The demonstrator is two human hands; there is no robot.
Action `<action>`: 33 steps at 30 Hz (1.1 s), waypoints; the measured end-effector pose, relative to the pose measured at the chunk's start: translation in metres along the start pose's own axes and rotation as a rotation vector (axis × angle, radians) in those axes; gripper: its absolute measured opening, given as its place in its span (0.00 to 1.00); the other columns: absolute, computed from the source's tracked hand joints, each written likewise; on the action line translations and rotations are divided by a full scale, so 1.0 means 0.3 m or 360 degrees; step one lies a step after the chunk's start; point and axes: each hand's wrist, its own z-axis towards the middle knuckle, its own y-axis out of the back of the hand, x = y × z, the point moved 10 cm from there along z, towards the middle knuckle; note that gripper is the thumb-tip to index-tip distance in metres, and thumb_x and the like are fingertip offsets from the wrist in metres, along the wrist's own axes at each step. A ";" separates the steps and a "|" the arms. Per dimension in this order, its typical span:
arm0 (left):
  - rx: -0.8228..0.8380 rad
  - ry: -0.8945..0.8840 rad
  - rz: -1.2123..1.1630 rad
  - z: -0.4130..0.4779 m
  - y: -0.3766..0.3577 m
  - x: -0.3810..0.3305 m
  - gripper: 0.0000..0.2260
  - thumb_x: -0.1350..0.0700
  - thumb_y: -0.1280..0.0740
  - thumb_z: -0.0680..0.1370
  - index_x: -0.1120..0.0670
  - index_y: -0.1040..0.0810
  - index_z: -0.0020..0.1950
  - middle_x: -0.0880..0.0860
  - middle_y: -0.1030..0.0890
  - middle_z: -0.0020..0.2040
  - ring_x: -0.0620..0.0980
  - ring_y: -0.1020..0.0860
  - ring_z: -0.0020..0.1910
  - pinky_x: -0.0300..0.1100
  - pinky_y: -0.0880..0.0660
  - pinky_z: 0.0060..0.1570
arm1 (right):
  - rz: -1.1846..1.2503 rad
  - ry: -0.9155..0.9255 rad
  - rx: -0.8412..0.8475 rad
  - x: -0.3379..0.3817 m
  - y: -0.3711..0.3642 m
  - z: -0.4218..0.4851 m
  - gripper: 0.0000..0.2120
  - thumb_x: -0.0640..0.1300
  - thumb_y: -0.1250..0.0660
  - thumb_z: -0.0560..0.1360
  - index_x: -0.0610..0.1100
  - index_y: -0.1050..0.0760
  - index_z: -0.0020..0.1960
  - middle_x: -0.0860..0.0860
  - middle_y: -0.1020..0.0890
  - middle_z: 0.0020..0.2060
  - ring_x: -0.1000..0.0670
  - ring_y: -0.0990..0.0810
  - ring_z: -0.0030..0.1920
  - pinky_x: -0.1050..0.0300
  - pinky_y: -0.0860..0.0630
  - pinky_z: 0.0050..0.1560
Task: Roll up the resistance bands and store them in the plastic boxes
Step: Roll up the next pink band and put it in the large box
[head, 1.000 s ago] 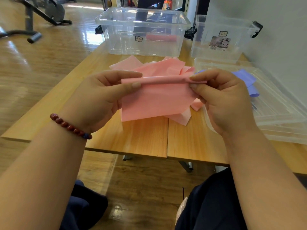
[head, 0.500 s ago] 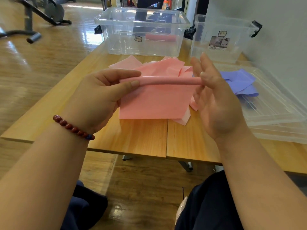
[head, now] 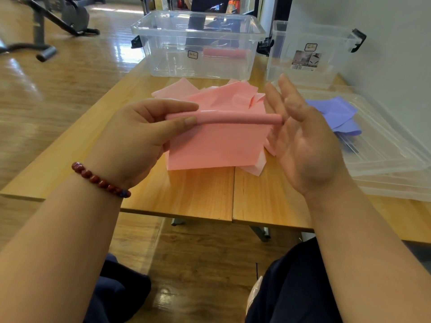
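A pink resistance band point(head: 217, 145) is partly rolled into a thin tube along its top edge, and the loose sheet hangs below it. My left hand point(head: 144, 134) pinches the tube's left end between thumb and forefinger. My right hand point(head: 303, 141) is flat, its straight fingers pressing against the tube's right end. More pink band point(head: 219, 94) lies heaped on the table behind. A purple band point(head: 335, 115) rests on a clear lid at the right. One rolled pink band point(head: 224, 53) lies inside the large clear box point(head: 163, 64).
A smaller clear box point(head: 305, 78) stands at the back right beside the wall. Clear lids point(head: 391, 164) are stacked along the table's right side. The wooden table point(head: 198, 197) has its front edge close to my knees. Gym equipment point(head: 46, 26) stands on the floor far left.
My right hand let go of its pinch on the tube's right end and opened flat against it. The tube rose slightly and looks thicker. My left hand kept its pinch.
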 end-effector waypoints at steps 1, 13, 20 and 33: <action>-0.0010 -0.0002 0.0004 0.000 0.003 -0.001 0.08 0.50 0.28 0.66 0.44 0.13 0.44 0.52 0.17 0.51 0.51 0.20 0.54 0.44 0.20 0.51 | -0.0153 -0.0006 -0.0006 0.004 0.011 0.000 0.31 0.51 0.39 0.74 0.54 0.41 0.77 0.57 0.29 0.71 0.58 0.29 0.69 0.53 0.30 0.67; -0.0045 -0.0065 0.0227 0.004 0.008 0.004 0.06 0.50 0.24 0.68 0.43 0.14 0.44 0.47 0.16 0.45 0.48 0.20 0.50 0.47 0.21 0.51 | -0.0892 0.0279 -0.0154 0.060 0.049 -0.009 0.09 0.44 0.27 0.75 0.59 0.18 0.45 0.58 0.16 0.46 0.54 0.20 0.52 0.55 0.22 0.48; -0.0030 -0.0002 0.0018 0.006 0.017 0.012 0.08 0.53 0.29 0.66 0.44 0.13 0.42 0.51 0.18 0.47 0.50 0.20 0.51 0.44 0.22 0.50 | -0.0834 0.0277 -0.0055 0.066 0.028 -0.010 0.12 0.39 0.27 0.73 0.57 0.18 0.49 0.50 0.17 0.51 0.53 0.18 0.52 0.58 0.21 0.52; -0.0018 0.0087 0.0023 -0.006 -0.004 0.025 0.05 0.54 0.27 0.69 0.47 0.13 0.42 0.54 0.17 0.50 0.53 0.20 0.53 0.46 0.21 0.51 | -0.0953 0.0417 -0.0262 0.092 0.037 -0.024 0.16 0.39 0.32 0.78 0.61 0.19 0.48 0.60 0.16 0.46 0.57 0.19 0.53 0.59 0.22 0.54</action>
